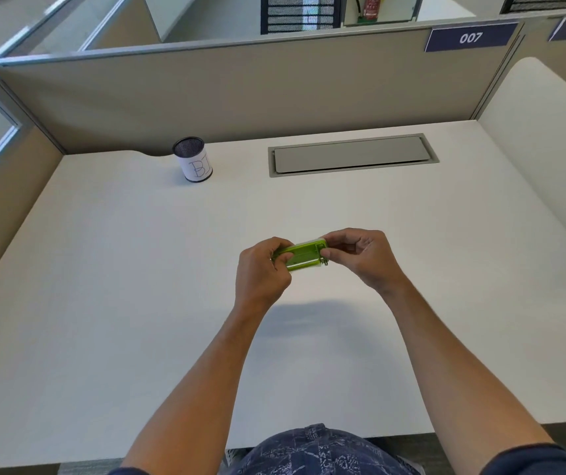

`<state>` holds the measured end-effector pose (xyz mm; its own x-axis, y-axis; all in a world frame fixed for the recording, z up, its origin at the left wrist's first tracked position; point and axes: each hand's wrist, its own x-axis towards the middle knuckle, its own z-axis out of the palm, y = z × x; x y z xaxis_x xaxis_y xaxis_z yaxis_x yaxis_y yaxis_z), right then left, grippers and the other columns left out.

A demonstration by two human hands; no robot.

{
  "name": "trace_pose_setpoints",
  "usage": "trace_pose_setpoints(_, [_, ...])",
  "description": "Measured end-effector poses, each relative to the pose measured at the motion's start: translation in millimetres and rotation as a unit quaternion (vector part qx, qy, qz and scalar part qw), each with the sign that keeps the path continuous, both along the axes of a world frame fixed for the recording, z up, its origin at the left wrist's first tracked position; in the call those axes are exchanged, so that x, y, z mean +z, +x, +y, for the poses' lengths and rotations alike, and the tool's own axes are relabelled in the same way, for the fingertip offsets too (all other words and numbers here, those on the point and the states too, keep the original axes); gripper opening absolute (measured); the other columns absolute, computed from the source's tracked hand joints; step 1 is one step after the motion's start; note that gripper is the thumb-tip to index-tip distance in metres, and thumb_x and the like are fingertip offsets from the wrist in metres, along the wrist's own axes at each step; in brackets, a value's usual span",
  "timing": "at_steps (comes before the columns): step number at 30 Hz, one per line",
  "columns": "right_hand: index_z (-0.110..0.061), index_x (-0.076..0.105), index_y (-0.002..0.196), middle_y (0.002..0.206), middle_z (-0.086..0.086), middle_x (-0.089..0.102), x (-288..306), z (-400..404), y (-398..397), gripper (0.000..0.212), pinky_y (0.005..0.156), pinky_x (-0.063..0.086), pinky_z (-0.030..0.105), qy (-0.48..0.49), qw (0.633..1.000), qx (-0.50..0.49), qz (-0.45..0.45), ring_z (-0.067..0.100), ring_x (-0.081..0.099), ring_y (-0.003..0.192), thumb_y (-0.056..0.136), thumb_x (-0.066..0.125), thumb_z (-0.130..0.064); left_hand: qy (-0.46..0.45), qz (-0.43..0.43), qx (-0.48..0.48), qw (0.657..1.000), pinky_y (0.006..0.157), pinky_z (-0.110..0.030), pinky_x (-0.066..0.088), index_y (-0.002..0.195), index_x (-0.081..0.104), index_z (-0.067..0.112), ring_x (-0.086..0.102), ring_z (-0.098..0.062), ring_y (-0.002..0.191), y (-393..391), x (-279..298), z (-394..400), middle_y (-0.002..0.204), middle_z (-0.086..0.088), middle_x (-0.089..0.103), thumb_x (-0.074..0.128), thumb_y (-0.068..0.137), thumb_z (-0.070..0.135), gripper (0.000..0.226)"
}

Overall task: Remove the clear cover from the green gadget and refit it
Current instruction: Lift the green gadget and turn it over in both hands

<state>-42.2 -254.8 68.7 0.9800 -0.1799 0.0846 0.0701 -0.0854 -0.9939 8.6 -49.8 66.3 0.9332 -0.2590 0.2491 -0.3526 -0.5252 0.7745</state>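
Note:
A small green gadget [304,257] with a clear casing is held above the white desk [137,303], near its middle. My left hand [262,269] grips its left end, thumb on top. My right hand [360,255] pinches its right end, where a small metal part sticks out. A pale clear edge shows along the gadget's top and bottom; whether the clear cover sits fully on it I cannot tell. Fingers hide both ends of the gadget.
A mesh pen cup [193,163] wrapped in white paper stands at the back left of the desk. A grey cable hatch [352,154] is set into the desk at the back. Beige partition walls [240,94] close off the back and sides.

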Motion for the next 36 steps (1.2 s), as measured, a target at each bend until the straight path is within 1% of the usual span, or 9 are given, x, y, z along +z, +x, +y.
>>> trace_pose_setpoints(5, [-0.012,0.078,0.098,0.084,-0.007,0.076,3,8,3,0.022,0.078,0.053,0.012,-0.163,0.985,-0.045,-0.046,0.000,0.072,0.078,0.083,0.077,0.004,-0.025,0.015,0.014,0.999,0.065,-0.032,0.059,0.088,0.075,0.023,0.068,-0.012,0.070,-1,0,-3,0.073,0.018,0.068,0.061,0.081,0.010,0.021])
trace_pose_setpoints(10, [-0.007,0.072,0.095,0.079,-0.004,0.070,2,9,3,0.018,0.065,0.044,0.006,-0.246,0.965,-0.043,-0.079,-0.004,0.062,0.071,0.083,0.073,0.007,-0.035,0.041,0.015,0.998,0.060,-0.023,0.055,0.085,0.073,0.029,0.067,-0.005,0.069,1,-3,-4,0.070,0.022,0.069,0.064,0.080,0.011,0.021])
trace_pose_setpoints(13, [-0.014,0.073,0.095,0.079,-0.012,0.072,-5,5,3,0.019,0.062,0.044,0.005,-0.216,0.974,-0.050,-0.039,-0.004,0.065,0.073,0.086,0.073,0.002,-0.034,0.076,0.004,0.997,0.061,-0.016,0.053,0.082,0.073,0.031,0.068,-0.003,0.068,2,-6,-4,0.073,0.024,0.071,0.069,0.082,0.013,0.018])
trace_pose_setpoints(17, [-0.023,0.071,0.100,0.086,-0.011,0.075,-20,1,-1,0.022,0.079,0.057,0.023,-0.145,0.985,-0.093,0.000,0.010,0.073,0.082,0.090,0.071,-0.003,-0.090,0.113,0.023,0.989,0.058,-0.010,0.049,0.074,0.073,0.030,0.068,-0.001,0.066,10,-1,-3,0.072,0.021,0.072,0.082,0.077,0.028,0.009])
trace_pose_setpoints(19, [-0.026,0.071,0.102,0.090,-0.009,0.077,-25,0,-4,0.025,0.081,0.057,0.022,-0.127,0.987,-0.094,0.008,0.010,0.074,0.086,0.091,0.071,-0.004,-0.097,0.117,0.025,0.988,0.055,-0.009,0.048,0.072,0.072,0.030,0.067,0.000,0.064,12,-1,-4,0.072,0.019,0.072,0.085,0.074,0.029,0.013])
trace_pose_setpoints(24, [-0.033,0.068,0.114,0.096,-0.011,0.076,-25,-5,-7,0.038,0.086,0.054,0.013,-0.212,0.977,-0.022,-0.008,0.006,0.073,0.095,0.092,0.067,-0.001,-0.054,0.064,0.029,0.996,0.060,-0.028,0.058,0.074,0.072,0.025,0.066,-0.007,0.066,5,-6,-8,0.070,0.013,0.071,0.082,0.076,0.027,0.010])
trace_pose_setpoints(30, [-0.031,0.069,0.098,0.086,-0.014,0.074,-29,-8,-1,0.041,0.078,0.054,0.015,-0.207,0.978,-0.017,0.017,0.009,0.071,0.081,0.088,0.062,0.008,-0.030,0.013,0.021,0.999,0.063,-0.026,0.055,0.079,0.070,0.026,0.065,-0.006,0.071,2,-8,-12,0.075,0.015,0.071,0.079,0.080,0.030,0.010])
trace_pose_setpoints(33, [-0.028,0.071,0.094,0.088,-0.005,0.077,-33,-6,0,0.036,0.079,0.058,0.020,-0.132,0.990,-0.039,0.040,0.015,0.075,0.081,0.088,0.064,0.007,-0.103,0.080,0.012,0.991,0.061,-0.018,0.056,0.082,0.070,0.030,0.068,-0.004,0.074,3,-6,-12,0.079,0.019,0.072,0.080,0.079,0.038,0.012])
trace_pose_setpoints(36, [-0.024,0.072,0.093,0.089,0.006,0.078,-40,1,-3,0.032,0.078,0.064,0.031,-0.031,0.995,-0.079,0.053,0.023,0.078,0.082,0.088,0.066,0.008,-0.188,0.179,0.026,0.965,0.067,-0.017,0.056,0.097,0.068,0.031,0.073,-0.002,0.081,5,-6,-11,0.094,0.014,0.075,0.081,0.071,0.051,0.036])
